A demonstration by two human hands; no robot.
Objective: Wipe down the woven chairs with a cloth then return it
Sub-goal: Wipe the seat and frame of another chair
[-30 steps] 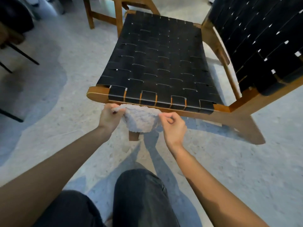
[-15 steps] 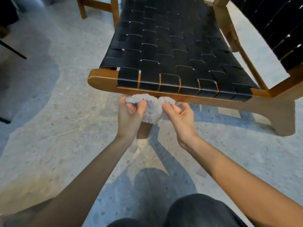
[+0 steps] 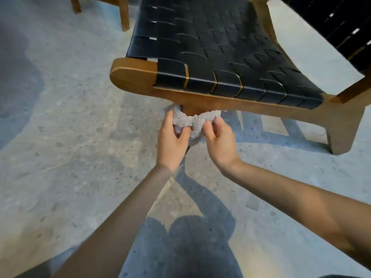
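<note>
Keep the left hand [image 3: 173, 137] curled round the left end of the cloth [image 3: 193, 122] and the right hand [image 3: 219, 141] pinching the right end, as now, with the towelling bunched against the chair's front leg [image 3: 191, 109] just under the wooden front rail [image 3: 180, 97]. Cannot tell from here whether wrapped fully behind the leg or only cupping its front and sides; check by feel and, if only cupping, feed one end round the back. Then draw left and right in turn, shoeshine fashion, keeping both ends taut to avoid losing either. Work steadily down toward the floor [image 3: 70, 137], covering all faces of the leg rather than the near one alone. Linger at the leg-to-rail joint, a likely trap for dust. Avoid tugging hard enough to shift or tip the chair. Refold to a clean face before moving on. For the woven seat [image 3: 210, 47], apparently still to be done, wipe along the black straps rather than across, pressing lightly into the gaps between crossings. Give the same treatment to the second woven surface [image 3: 331, 21] at upper right. Leave returning the cloth till last.
</note>
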